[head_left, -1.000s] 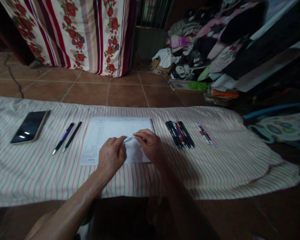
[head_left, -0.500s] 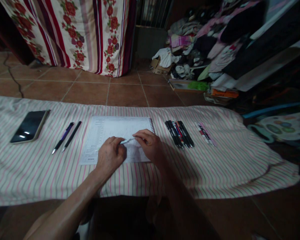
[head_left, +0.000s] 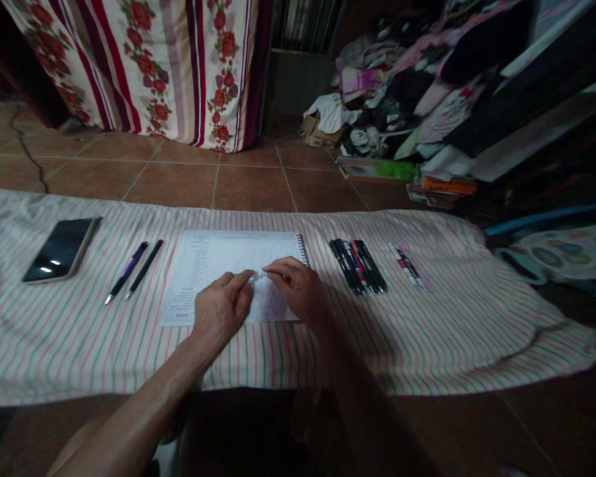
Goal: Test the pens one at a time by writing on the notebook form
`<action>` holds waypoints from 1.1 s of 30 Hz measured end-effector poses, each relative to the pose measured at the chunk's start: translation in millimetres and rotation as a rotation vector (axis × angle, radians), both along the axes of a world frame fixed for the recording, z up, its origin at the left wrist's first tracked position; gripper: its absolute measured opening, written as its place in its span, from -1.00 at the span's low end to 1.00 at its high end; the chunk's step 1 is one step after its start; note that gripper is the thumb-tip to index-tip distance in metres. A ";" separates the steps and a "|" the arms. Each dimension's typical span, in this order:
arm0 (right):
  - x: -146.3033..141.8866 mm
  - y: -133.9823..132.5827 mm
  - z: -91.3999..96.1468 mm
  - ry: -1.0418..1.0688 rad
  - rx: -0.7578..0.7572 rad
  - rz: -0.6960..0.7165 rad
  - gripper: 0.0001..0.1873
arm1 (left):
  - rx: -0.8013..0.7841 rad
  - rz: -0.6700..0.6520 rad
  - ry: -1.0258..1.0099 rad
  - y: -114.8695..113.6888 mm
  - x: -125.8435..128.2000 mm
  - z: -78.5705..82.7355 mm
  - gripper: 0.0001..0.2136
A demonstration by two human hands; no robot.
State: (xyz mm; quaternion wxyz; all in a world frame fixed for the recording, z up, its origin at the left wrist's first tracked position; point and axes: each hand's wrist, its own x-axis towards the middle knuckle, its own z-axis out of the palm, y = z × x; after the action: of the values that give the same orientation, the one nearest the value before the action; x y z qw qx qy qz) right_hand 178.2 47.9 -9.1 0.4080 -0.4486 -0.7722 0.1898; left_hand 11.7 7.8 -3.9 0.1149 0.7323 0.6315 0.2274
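Observation:
A spiral notebook (head_left: 213,262) lies open on a striped cloth (head_left: 427,331) spread over the floor. Over its lower right part my left hand (head_left: 221,311) and my right hand (head_left: 300,291) pinch the two ends of a small pale pen (head_left: 257,276), fingertips almost meeting. Two dark pens (head_left: 134,270) lie left of the notebook. A bundle of several dark pens (head_left: 357,266) lies to its right, with two light pens (head_left: 408,266) further right.
A black phone (head_left: 59,250) rests on the cloth at far left. Beyond the cloth are brown floor tiles (head_left: 248,185), a floral striped mattress (head_left: 144,66) leaning upright, and a heap of clothes and boxes (head_left: 402,99) at the back right.
My hands have drawn closer together on the pale pen, so less of it shows between the fingers. Nothing else on the cloth has moved.

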 end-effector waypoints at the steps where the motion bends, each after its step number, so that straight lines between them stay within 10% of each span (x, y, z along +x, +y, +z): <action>1: 0.4 0.2 -0.2 0.001 0.001 0.002 -0.86 | 0.003 -0.005 0.002 0.2 0.0 -0.6 -0.70; 33: 4.6 2.4 -5.7 0.004 -0.039 -0.020 -0.87 | -0.038 0.041 -0.056 0.5 -1.9 -0.4 -0.77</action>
State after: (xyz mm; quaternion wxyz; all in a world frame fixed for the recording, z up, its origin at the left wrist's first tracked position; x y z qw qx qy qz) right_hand 182.8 50.2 -14.8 0.4027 -0.4636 -0.7630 0.2018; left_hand 9.8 8.3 -4.4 0.1418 0.7101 0.6473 0.2380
